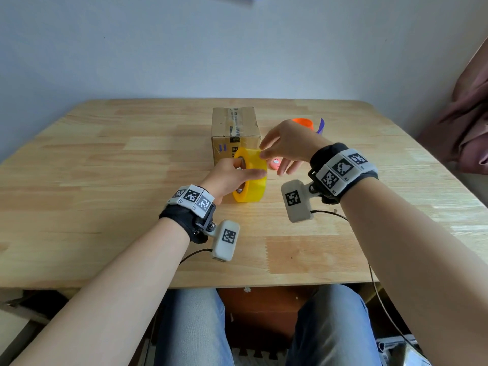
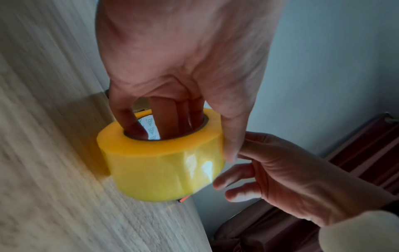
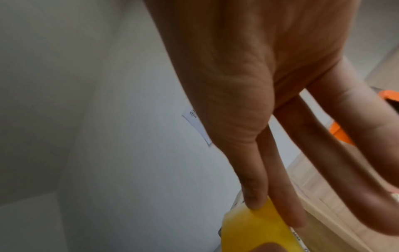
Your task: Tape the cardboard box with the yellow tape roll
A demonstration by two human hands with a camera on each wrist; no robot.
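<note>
The yellow tape roll (image 1: 250, 184) stands on edge on the wooden table (image 1: 118, 180), just in front of the cardboard box (image 1: 235, 128). The box's top seam carries clear tape. My left hand (image 1: 245, 173) grips the roll, fingers through its core and thumb across the outer face; the left wrist view shows the same hold of the left hand (image 2: 183, 68) on the roll (image 2: 159, 168). My right hand (image 1: 266, 154) pinches the roll's upper rim with thumb and forefinger, its other fingers spread. In the right wrist view the right hand's fingertips (image 3: 254, 201) touch the yellow tape (image 3: 254, 228).
A small pink object (image 1: 276, 163) lies on the table under my right hand. An orange roll (image 1: 303, 122) and a purple piece (image 1: 320, 125) sit behind it, right of the box. Maroon cloth (image 1: 470, 114) hangs past the table's right edge.
</note>
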